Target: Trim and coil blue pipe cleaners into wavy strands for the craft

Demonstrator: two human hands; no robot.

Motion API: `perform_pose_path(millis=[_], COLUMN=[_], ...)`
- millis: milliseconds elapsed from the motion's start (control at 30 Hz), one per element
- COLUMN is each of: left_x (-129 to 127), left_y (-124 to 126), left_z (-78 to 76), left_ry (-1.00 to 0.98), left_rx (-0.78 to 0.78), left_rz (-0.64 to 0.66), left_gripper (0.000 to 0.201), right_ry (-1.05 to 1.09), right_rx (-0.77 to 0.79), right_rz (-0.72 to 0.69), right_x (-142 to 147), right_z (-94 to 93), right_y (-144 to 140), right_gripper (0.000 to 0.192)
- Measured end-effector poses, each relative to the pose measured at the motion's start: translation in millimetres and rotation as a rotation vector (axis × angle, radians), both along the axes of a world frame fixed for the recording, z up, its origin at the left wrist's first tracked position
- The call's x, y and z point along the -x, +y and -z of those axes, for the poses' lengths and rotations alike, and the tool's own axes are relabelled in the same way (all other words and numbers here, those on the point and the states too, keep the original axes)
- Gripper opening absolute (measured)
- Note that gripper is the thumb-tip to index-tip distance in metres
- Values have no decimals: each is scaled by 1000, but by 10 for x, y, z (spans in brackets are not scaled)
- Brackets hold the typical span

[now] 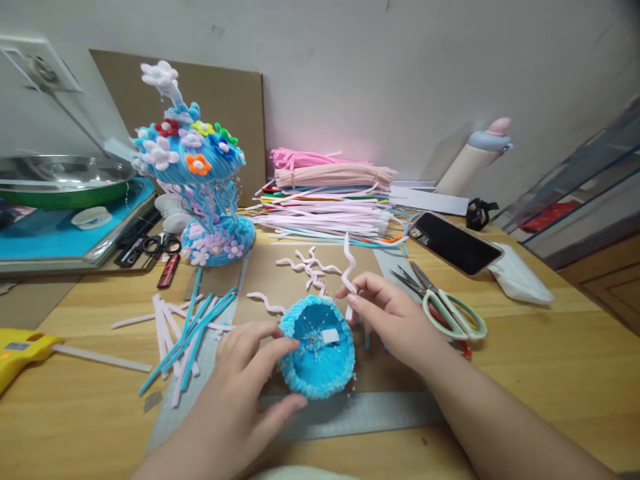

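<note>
A blue bowl-shaped piece (303, 373) with a fuzzy pipe-cleaner rim lies hollow side up, a small white block (330, 336) and clear beads inside it. My left hand (245, 380) grips its left edge, with fingers at the rim and thumb below. Between thumb and fingertips of my right hand (393, 313) a wavy pale pink pipe cleaner (349, 263) stands nearly upright, just beyond the bowl's right rim. Several more wavy pink pipe cleaners (313, 270) lie on the cardboard (260, 267) behind the bowl.
At the back left rises a blue flowered pipe-cleaner ornament (190, 160). Cut pink and blue stems (187, 340) lie left, near a yellow glue gun (23, 353). Green-handled scissors (453, 313) and a phone (455, 243) are right. Bundled pipe cleaners (325, 200) line the wall.
</note>
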State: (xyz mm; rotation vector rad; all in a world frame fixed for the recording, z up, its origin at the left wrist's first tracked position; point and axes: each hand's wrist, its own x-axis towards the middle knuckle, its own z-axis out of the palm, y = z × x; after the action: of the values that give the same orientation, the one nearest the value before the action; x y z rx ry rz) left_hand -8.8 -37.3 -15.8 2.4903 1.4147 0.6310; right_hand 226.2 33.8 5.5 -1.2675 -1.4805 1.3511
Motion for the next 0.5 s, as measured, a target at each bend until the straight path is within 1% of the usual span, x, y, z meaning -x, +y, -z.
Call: perform_pose_path(millis=[100,267,333,433,500], left_x=[49,108,108,100,92], left_y=[47,107,116,109,90], left_z=[-33,-40,-27,-38,-73], left_ry=[28,1,-41,-112,-169], left_rx=[6,13,0,-19,-22], left_rz=[-21,-61,-69,-46,-10], left_gripper=[37,39,34,20,21], right_ry=[13,104,101,103,110], right_rx=[56,169,187,207,212], right_rz=[-49,-108,-108,-108,-105], right_x=[41,77,90,105,107], right_z=[34,96,97,90,95], right_y=[-21,-50,-53,-53,-50], right_gripper=[19,25,27,30,31])
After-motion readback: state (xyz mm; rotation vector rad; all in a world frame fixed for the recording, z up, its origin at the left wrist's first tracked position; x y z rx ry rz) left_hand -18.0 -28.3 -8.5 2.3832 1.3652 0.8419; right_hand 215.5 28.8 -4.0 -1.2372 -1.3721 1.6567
